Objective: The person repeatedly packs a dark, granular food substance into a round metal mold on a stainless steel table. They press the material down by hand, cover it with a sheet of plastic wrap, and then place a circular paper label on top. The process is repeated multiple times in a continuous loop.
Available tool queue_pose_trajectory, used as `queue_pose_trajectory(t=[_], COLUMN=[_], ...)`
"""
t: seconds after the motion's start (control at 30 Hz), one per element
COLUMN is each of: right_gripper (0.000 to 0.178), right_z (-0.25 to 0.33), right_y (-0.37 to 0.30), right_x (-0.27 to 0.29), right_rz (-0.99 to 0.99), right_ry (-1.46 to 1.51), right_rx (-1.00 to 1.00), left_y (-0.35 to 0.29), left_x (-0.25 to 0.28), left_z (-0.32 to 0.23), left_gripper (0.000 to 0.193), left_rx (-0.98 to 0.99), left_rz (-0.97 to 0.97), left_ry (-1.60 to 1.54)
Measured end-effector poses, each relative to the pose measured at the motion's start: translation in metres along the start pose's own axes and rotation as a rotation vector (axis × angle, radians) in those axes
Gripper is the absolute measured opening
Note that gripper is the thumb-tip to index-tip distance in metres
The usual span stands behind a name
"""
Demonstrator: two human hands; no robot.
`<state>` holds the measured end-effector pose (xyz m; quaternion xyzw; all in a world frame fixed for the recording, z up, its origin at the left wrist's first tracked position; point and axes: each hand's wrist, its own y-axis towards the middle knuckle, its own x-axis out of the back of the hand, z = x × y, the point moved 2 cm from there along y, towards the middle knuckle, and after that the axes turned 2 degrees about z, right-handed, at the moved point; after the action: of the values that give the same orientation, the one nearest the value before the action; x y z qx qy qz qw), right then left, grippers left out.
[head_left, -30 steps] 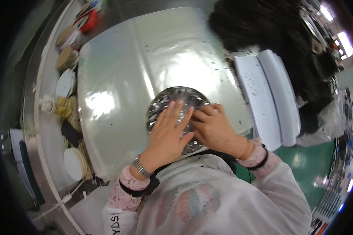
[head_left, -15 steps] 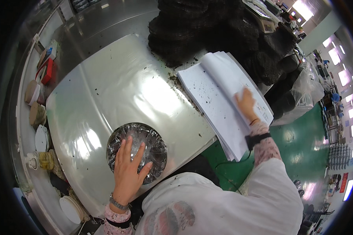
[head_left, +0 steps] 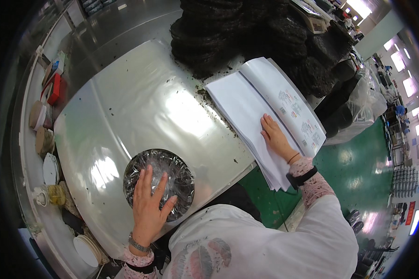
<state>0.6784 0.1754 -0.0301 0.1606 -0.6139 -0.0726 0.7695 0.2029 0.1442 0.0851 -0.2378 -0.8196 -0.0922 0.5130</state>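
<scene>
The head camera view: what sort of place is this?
Probably a factory or packing workshop: a metal worktable bears piles of dark, layered material, and more stacked goods stand across the green floor.

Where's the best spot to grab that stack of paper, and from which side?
Probably grip the paper stack by its near end, coming from the person's side: that end juts past the edge of the table, over the green floor, leaving room to pinch the loose sheets from above and below.

Illegible print [head_left: 291,99] on white sheets [head_left: 241,100] and red sign [head_left: 409,213].
</scene>
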Motion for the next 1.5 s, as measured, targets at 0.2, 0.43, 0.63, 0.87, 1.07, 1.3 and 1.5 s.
queue_pose_trajectory(t=[0.2,0.43,0.63,0.87,1.07,1.3,1.5], right_gripper=[0.049,0.049,0.030,0.013,0.042,0.068,0.067], right_z=[-0.053,-0.073,-0.079,-0.170,0.112,0.282,0.289], right_y=[0.016,0.003,0.013,0.022,0.025,0.017,0.024], right_x=[0.024,-0.016,-0.005,0.172,0.118,0.045,0.043], right_rz=[-0.109,0.018,0.036,-0.310,0.104,0.309,0.362], right_ry=[-0.269,-0.766,-0.707,-0.008,0.693,0.497,0.435], right_rx=[-0.124,0.075,0.028,-0.641,-0.019,0.685,0.748], left_y=[-0.001,-0.001,0.001,-0.002,-0.003,-0.011,-0.015], left_x=[0.001,-0.001,-0.001,0.001,-0.002,-0.012,-0.030], left_z=[0.001,0.003,0.004,0.005,0.009,0.020,0.027], left_gripper=[0.060,0.059,0.059,0.059,0.060,0.055,0.058], left_rx=[0.000,-0.009,-0.018,-0.023,-0.016,0.118,0.028], left_rz=[-0.004,-0.014,-0.029,-0.043,-0.106,-0.023,-0.185], left_ry=[0.016,0.023,-0.014,0.008,0.000,-0.225,-0.029])
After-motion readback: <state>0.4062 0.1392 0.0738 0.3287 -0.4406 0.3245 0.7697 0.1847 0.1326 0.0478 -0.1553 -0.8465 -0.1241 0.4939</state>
